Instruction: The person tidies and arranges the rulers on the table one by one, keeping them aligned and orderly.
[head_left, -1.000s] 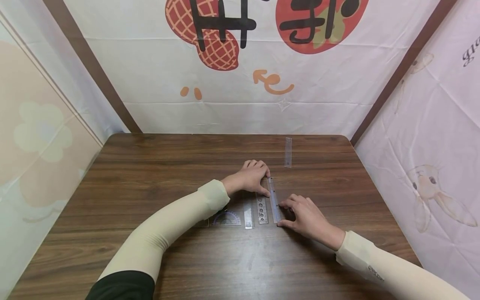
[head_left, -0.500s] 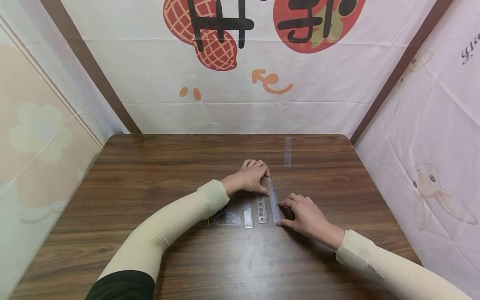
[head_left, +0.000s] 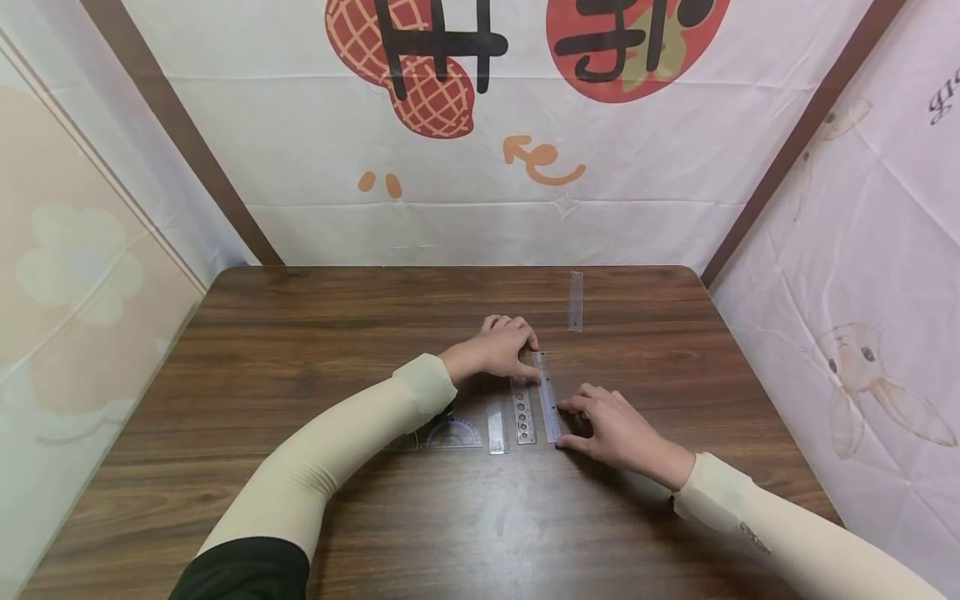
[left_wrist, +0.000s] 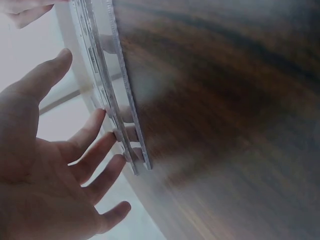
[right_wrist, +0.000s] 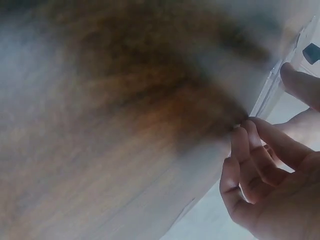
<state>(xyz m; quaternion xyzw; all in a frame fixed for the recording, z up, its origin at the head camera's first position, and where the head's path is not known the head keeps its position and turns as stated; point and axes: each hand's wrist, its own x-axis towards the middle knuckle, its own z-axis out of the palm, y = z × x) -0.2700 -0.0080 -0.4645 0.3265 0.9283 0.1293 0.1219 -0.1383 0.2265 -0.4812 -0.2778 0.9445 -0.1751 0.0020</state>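
Several clear plastic pieces lie side by side on the table. Rightmost is a ruler with a bluish strip [head_left: 551, 407], tilted slightly. My left hand [head_left: 501, 347] is at its far end, fingertips near the top and thumb over its left edge. In the left wrist view, the fingers of the left hand [left_wrist: 60, 170] are spread, tips against a clear edge. Along the ruler's right edge rest the thumb and fingertips of my right hand [head_left: 617, 427]. Left of it lie a ruler with hexagonal cutouts [head_left: 522, 417], a plain clear ruler [head_left: 497, 429] and a protractor-marked piece [head_left: 454, 434], partly behind my forearm.
Another clear ruler [head_left: 575, 302] lies apart near the table's back edge. The brown wood-grain table [head_left: 360, 525] stands against a printed cloth backdrop [head_left: 300, 125], with cloth on both sides too.
My left thumb has shifted slightly up along the ruler. The right hand and the rulers stay nearly where they were; the view has tilted a little.
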